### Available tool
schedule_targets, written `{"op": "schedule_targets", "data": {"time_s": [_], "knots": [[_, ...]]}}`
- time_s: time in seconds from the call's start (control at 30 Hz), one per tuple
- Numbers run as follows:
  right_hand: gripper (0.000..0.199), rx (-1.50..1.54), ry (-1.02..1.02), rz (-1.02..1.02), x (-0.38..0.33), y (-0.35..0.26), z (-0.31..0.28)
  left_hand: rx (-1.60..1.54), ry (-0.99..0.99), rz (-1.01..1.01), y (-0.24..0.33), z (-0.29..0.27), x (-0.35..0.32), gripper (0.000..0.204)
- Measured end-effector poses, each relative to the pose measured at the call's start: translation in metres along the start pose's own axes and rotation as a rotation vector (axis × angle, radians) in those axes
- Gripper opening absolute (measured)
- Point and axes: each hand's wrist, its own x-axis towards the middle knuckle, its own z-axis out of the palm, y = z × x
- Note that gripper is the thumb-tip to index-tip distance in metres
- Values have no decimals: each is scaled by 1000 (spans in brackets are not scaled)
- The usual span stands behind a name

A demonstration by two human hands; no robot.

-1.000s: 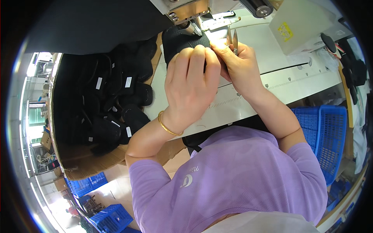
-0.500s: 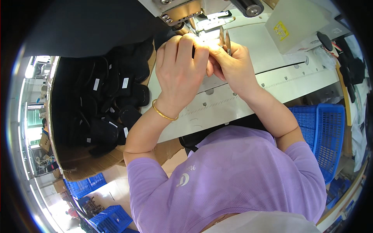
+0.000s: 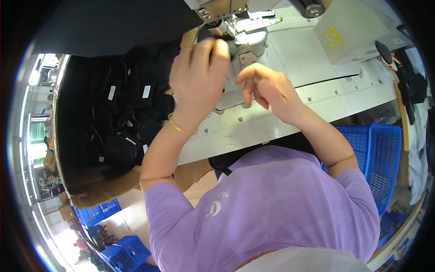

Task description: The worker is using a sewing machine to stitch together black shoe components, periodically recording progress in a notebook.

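Below the head of a sewing machine (image 3: 222, 11), my left hand (image 3: 198, 79) is raised with its fingers curled, slightly blurred. A dark piece (image 3: 233, 48), seemingly fabric, shows at its fingertips, close to the presser foot (image 3: 231, 31). Most of that piece is hidden behind the hand. My right hand (image 3: 271, 93) hovers to the right, over the front of the machine bed, apart from the piece. Its fingers are loosely bent and spread, and nothing shows between them.
A cardboard box (image 3: 102, 192) at left holds several black padded pieces (image 3: 120, 149) with white labels. The white machine table (image 3: 272, 122) carries a ruler scale. Blue plastic baskets (image 3: 383, 167) stand at right, another basket (image 3: 126, 254) at lower left. A light machine housing (image 3: 351, 29) rises at the back right.
My hands have drawn apart; the left moved left, the right moved down from the needle area. The metal snips seen at my right hand before no longer show. The machine's front end is uncovered.
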Motion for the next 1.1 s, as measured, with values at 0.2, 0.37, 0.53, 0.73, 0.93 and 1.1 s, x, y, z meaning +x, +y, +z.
{"op": "schedule_targets", "data": {"time_s": [0.2, 0.37, 0.53, 0.73, 0.93, 1.1], "knots": [[26, -606, 248, -416, 2, 39, -11, -1423, -867, -1290, -35, -27, -23, 24], [26, -701, 206, -521, 9, 46, -7, -1681, -1075, -1420, -30, -25, -24, 24], [25, -934, 157, -616, 8, 51, -16, -1782, -1152, -1449, -26, -19, -27, 24], [29, -785, 78, -835, -24, 28, 7, -1623, -966, -1333, -25, -18, -42, 30], [23, -168, 227, -160, -18, 56, 2, -1631, -883, -1313, -20, -20, -42, 35], [29, 85, 66, -33, -6, 57, -10, -1795, -901, -1427, -26, -19, -43, 30]]}}
